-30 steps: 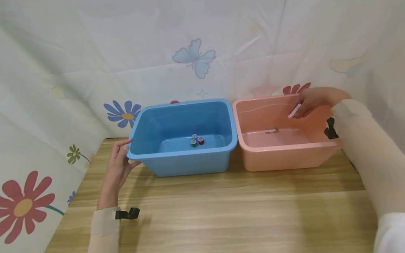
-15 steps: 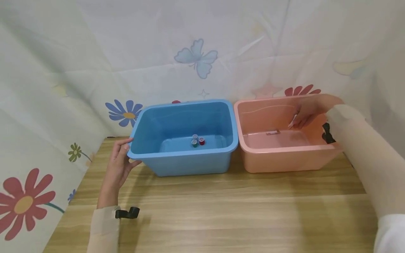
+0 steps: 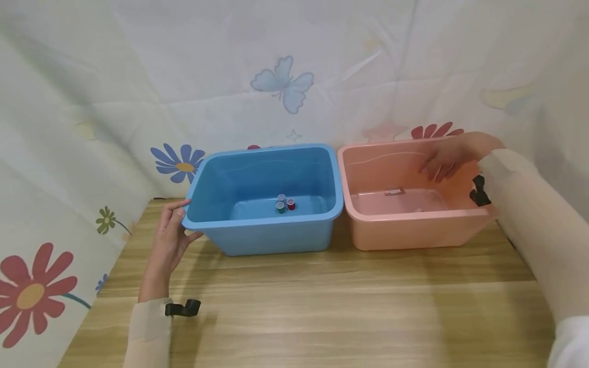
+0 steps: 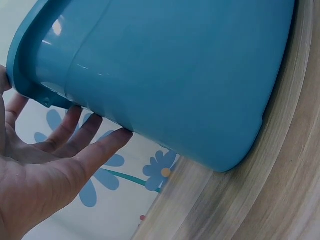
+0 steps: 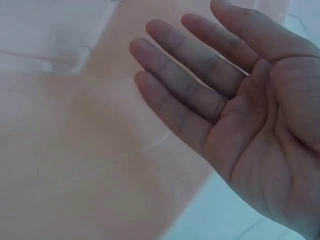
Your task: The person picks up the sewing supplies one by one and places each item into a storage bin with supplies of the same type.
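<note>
My left hand [image 3: 171,240] holds the left end of the blue tub [image 3: 267,225], with fingers at its rim and against its outer wall. In the left wrist view, several fingertips touch the blue tub's outer wall [image 4: 175,75]. My right hand [image 3: 445,157] hangs inside the pink tub [image 3: 414,230], fingers spread and holding nothing; its bare palm [image 5: 260,130] faces the right wrist camera. On the pink tub's floor lies a small white-and-orange piece [image 3: 394,192]. A small pale thing [image 3: 418,210] shows just above the front rim, mostly hidden.
Inside the blue tub stand three little capped pots: green [image 3: 280,207], red [image 3: 291,204] and whitish [image 3: 281,198]. Both tubs stand side by side on the wooden table [image 3: 313,306]. A flower-printed cloth [image 3: 221,102] hangs behind them.
My right hand went down into the pink tub with a small white stick, let go of it, and has risen slightly with fingers spread. My left hand stays at the blue tub.
</note>
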